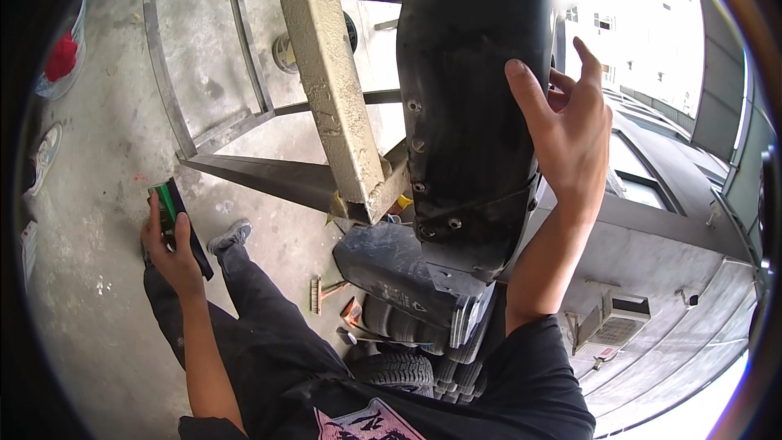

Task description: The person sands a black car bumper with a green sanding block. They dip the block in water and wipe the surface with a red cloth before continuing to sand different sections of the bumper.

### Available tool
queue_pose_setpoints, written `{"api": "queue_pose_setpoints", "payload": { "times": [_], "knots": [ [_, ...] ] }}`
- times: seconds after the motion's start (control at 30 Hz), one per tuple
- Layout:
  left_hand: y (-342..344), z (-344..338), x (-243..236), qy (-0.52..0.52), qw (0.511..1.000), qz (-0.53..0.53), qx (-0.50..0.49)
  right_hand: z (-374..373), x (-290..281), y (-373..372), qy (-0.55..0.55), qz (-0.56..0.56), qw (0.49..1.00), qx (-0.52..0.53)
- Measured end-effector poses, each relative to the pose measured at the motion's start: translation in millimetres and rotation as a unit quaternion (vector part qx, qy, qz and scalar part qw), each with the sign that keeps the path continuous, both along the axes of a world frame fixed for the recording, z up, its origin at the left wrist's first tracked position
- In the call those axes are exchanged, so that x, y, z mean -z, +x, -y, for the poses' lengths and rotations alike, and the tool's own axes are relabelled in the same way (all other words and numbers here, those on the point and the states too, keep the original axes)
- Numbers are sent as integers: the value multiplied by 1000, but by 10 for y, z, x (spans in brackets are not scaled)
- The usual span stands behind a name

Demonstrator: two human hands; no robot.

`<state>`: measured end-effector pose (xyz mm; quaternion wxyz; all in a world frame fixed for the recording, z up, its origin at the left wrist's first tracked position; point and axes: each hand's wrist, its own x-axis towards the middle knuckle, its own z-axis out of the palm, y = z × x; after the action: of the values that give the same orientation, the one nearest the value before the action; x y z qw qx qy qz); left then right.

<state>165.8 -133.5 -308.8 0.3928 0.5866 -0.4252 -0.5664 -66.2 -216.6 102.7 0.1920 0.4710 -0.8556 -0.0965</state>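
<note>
In my left hand (173, 253) is a long black flat block with a shiny green part (168, 202), held low at my left side over the floor; its exact kind is unclear. The fingers and thumb close round it from both sides. A black plastic panel like a car bumper (476, 73), with several round fasteners along its edge, stands high in front of me. At its right edge my right hand (570, 126) is raised with fingers apart. The thumb overlaps the panel's face; whether it touches cannot be told. Some of the fingers are partly hidden.
A beige-coated metal frame (326, 73) stands beside the panel, with thin metal bars (244, 33) reaching left. Below are a dark bin (399, 265), stacked tyres (395, 371) and a brush (318, 295). An air-conditioner unit (615, 322) hangs on the right wall. Another person's shoe (47, 155) shows far left.
</note>
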Motion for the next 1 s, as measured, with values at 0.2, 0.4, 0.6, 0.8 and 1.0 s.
{"api": "queue_pose_setpoints", "payload": {
  "times": [0.2, 0.4, 0.6, 0.8, 1.0],
  "knots": [
    [71, 5, 99, 19, 1000, 7, 3, 48, -51, -22, -16, 19, 1000, 5],
    [78, -43, 172, 22, 999, 28, 10, 31, 1, 9, -19, 3, 1000, -20],
    [75, -110, 295, 12, 999, 33, 23, 35, 135, 93, 11, -52, 998, 15],
    [22, -133, 292, 11, 999, 38, 22, 87, 245, 218, 71, -142, 986, 46],
    [19, -167, 316, 69, 996, 23, 45, 29, 245, 294, 117, -131, 982, 70]
  ]
}}
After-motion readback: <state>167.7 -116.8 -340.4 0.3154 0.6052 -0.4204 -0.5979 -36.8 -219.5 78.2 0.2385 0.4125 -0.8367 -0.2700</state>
